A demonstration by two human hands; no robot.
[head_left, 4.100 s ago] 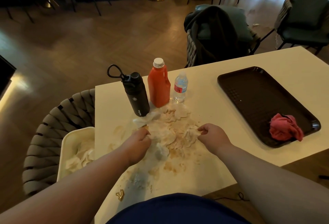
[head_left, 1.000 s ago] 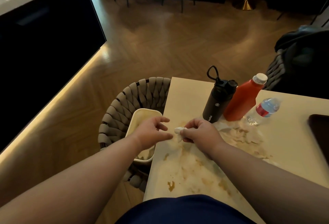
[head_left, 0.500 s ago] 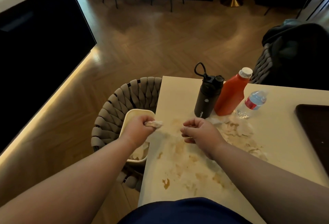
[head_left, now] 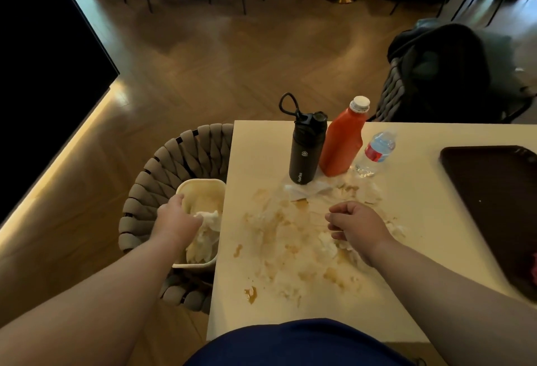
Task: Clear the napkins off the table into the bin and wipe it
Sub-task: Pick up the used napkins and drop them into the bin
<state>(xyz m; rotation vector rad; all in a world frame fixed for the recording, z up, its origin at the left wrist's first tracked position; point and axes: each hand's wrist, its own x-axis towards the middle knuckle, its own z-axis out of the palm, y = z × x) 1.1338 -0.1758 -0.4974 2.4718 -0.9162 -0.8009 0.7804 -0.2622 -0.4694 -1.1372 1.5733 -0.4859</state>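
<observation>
Holding my left grip (head_left: 177,220) over the bin (head_left: 200,184), a napkin wad (head_left: 208,217) at its fingers, clamped or not I cannot tell; right grip (head_left: 357,223) curled together, empty, over soggy napkins (head_left: 328,245) on the bench (head_left: 261,145).

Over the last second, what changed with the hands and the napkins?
The left hand took a napkin wad from the right hand and carried it left, off the table, to over the bin; whether it still grips it is unclear. The right hand drew back right over the soiled napkins, fingers curled. The black flask, red bottle, water bottle and tray stayed put.
</observation>
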